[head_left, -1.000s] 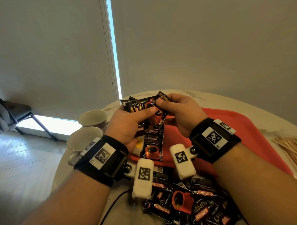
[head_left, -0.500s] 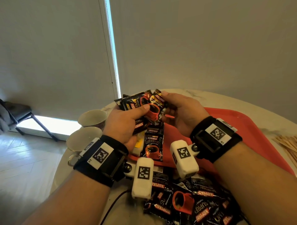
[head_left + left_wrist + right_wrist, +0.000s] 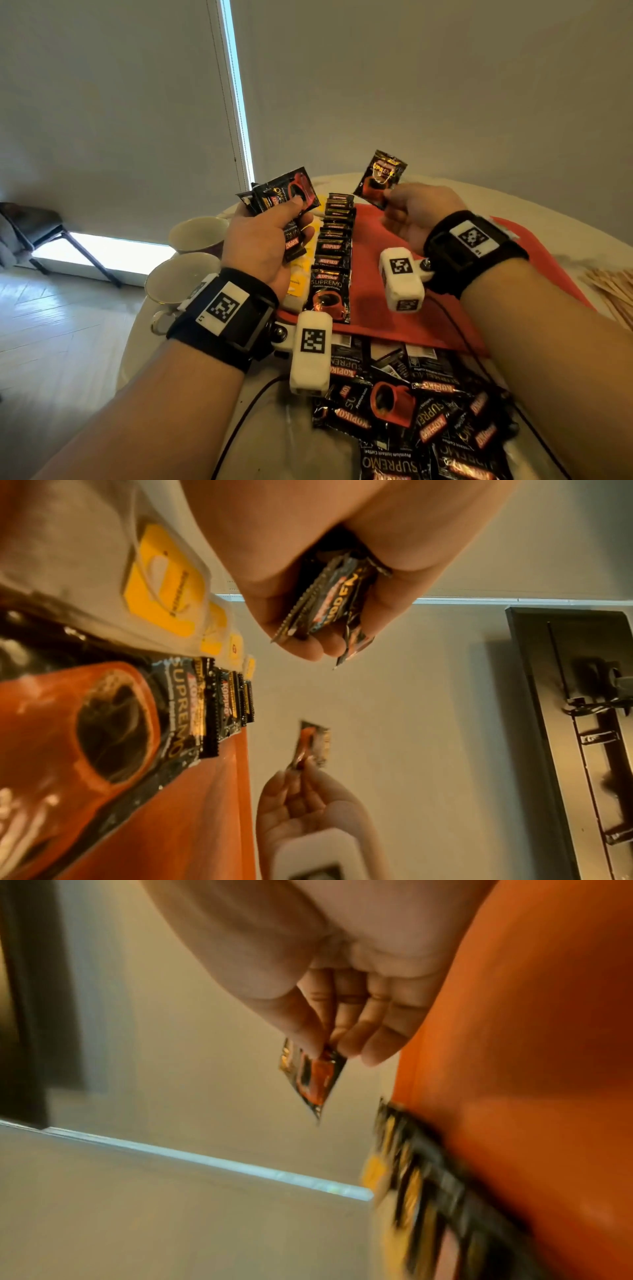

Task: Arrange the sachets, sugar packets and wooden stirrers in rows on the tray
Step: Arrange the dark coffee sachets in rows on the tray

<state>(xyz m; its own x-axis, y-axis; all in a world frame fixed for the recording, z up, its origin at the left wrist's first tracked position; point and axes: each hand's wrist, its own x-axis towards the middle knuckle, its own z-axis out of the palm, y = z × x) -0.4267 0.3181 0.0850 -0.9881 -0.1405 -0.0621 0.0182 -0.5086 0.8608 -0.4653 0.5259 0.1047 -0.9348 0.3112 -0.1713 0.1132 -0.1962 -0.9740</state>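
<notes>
My left hand (image 3: 270, 233) grips a bunch of black coffee sachets (image 3: 284, 195) above the left edge of the red tray (image 3: 376, 284); the same bunch of sachets (image 3: 329, 599) shows in the left wrist view. My right hand (image 3: 411, 212) pinches one black sachet (image 3: 380, 178) by its lower corner, held up over the tray's far part; this sachet (image 3: 311, 1080) hangs from thumb and fingers in the right wrist view. A row of overlapping black sachets (image 3: 334, 253) lies on the tray's left side, with yellow-labelled packets (image 3: 301, 277) in a row beside it.
A loose pile of black sachets (image 3: 428, 421) lies on the white table in front of the tray. Two cups (image 3: 185, 277) stand at the table's left edge. Wooden stirrers (image 3: 613, 291) lie at the right. A black cable (image 3: 246, 418) runs near my left wrist.
My hands have parted. The right hand drew one sachet out of the bunch and carried it up and to the right; the left hand keeps the rest. The row on the tray is now uncovered.
</notes>
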